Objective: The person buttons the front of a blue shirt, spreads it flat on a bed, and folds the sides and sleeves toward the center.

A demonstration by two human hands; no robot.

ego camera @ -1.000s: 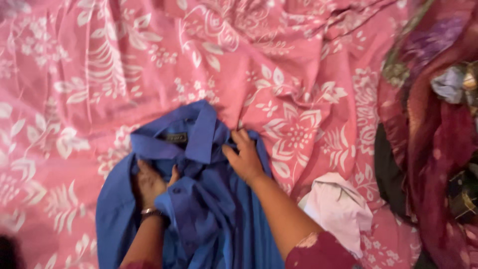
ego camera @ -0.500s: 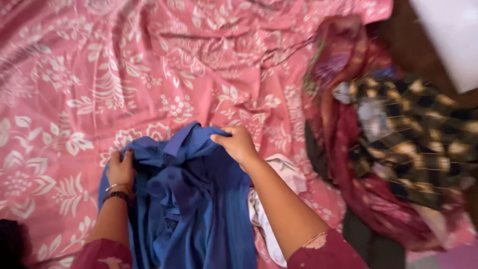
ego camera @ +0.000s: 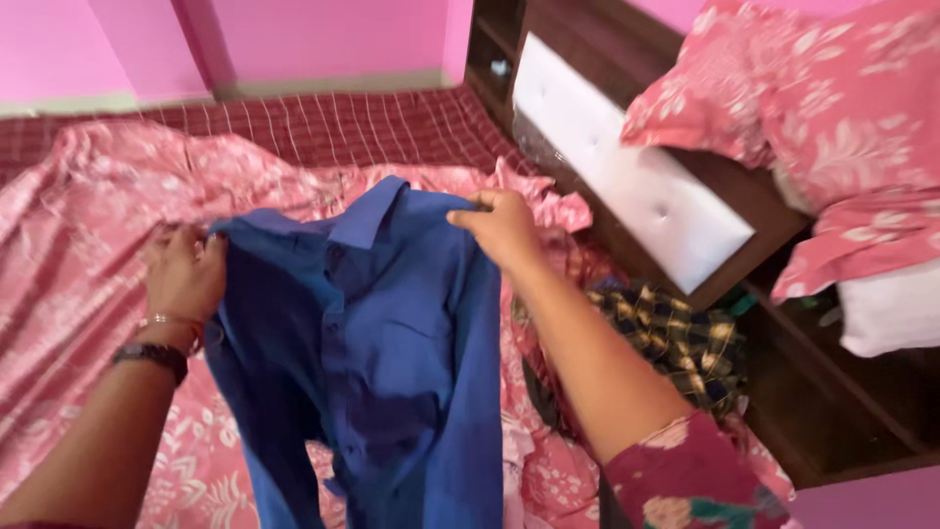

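Shirt, blue, collared: shoulders pinched in closed left hand and right hand, hanging below both; pink floral bedsheet beneath, checked garment right of right hand.

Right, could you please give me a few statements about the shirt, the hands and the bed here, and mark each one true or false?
1. Both hands hold the blue shirt up by its shoulders. True: left hand, right hand.
2. The shirt lies folded flat on the bed. False: it hangs open in the air.
3. The left wrist bears bangles. True.
4. The bedsheet is plain white. False: it is pink with a white flower print.
5. A dark checked cloth lies to the right of the right arm. True.
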